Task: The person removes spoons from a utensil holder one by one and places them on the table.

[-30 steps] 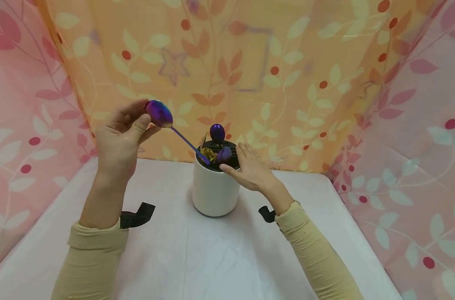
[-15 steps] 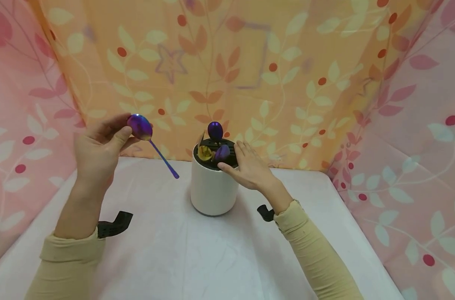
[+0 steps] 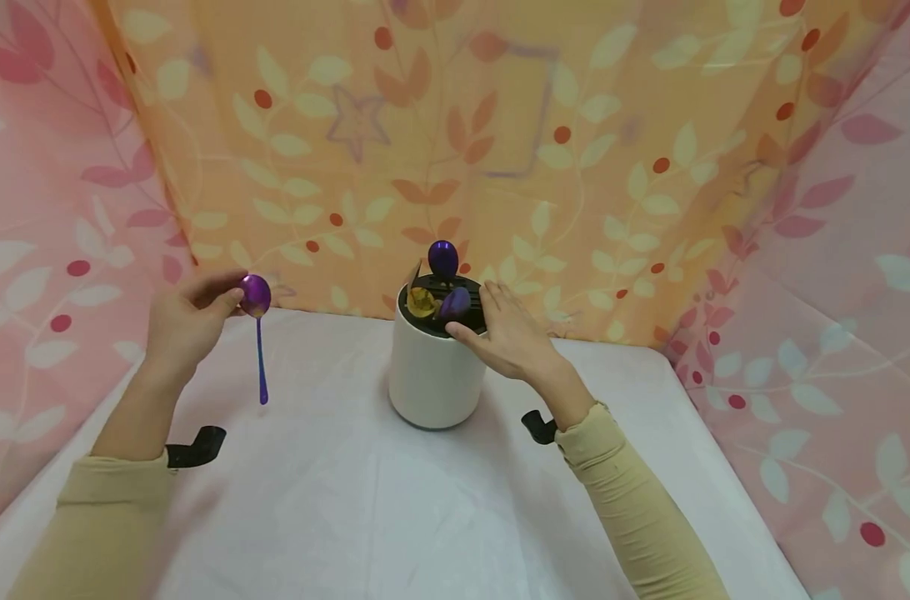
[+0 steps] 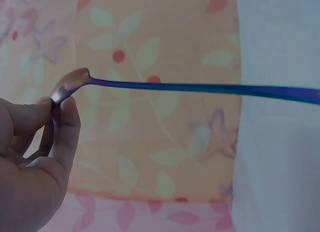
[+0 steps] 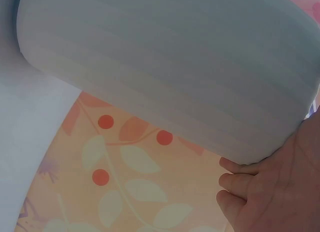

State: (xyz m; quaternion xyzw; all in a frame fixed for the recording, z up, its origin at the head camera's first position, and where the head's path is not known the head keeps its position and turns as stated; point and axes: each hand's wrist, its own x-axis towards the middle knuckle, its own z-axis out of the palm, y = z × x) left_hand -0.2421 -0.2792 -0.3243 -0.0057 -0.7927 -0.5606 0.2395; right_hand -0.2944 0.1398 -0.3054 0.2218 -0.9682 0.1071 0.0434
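- Spoon (image 3: 256, 296) and white holder (image 3: 432, 383) were well apart at the tabletop (image 3: 312, 500): a second earlier, the spoon's handle end had overlapped the holder's top in the head view; now it hung well left, handle down, seemingly free of the holder.
- Holder: stood upright, its black insert (image 3: 428, 326) filling the top.
- Right hand (image 3: 511, 337): straight-fingered against the right rim.
- Left hand (image 3: 192, 321): pinched the spoon's bowl.
- Contents: dark purple bowl (image 3: 443, 259) far, gold piece (image 3: 422, 302) left, violet piece (image 3: 456, 302) near right, plus a thin pointed piece (image 3: 415, 273), too small to identify.
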